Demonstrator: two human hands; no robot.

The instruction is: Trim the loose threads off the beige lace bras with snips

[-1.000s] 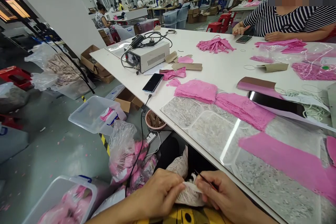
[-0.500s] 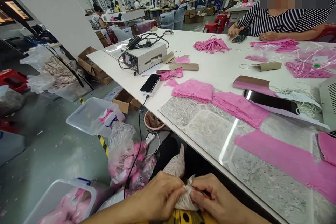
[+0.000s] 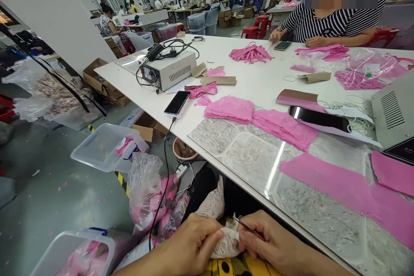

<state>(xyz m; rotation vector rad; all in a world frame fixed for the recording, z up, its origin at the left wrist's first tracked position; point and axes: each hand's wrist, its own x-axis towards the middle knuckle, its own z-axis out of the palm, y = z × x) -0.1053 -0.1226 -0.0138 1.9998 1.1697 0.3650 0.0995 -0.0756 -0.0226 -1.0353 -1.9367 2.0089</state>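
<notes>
Low in the view, above my lap, a piece of white lace fabric (image 3: 226, 243) is bunched between my hands. My left hand (image 3: 197, 239) is closed on its left side, thumb pressed against the fingers. My right hand (image 3: 267, 239) pinches a slim pointed tool (image 3: 247, 227) with a dark blade and a red end, beside the fabric's right edge; its exact kind is unclear. The tool's tip points up and left, close to a raised bit of the fabric. More white lace (image 3: 213, 202) hangs over my leg behind my hands.
The white table (image 3: 145, 108) runs diagonally past my right side. On it lie pink fabric stacks (image 3: 229, 110), a phone (image 3: 177, 103) on a cable and a control box (image 3: 174, 71). Plastic bins (image 3: 106, 146) and bags (image 3: 145, 189) stand at left. A person in stripes (image 3: 336, 23) sits opposite.
The tool has come into clearer view, its tip now raised above the lace. My right hand has shifted slightly right. The whole view has turned a little to the right.
</notes>
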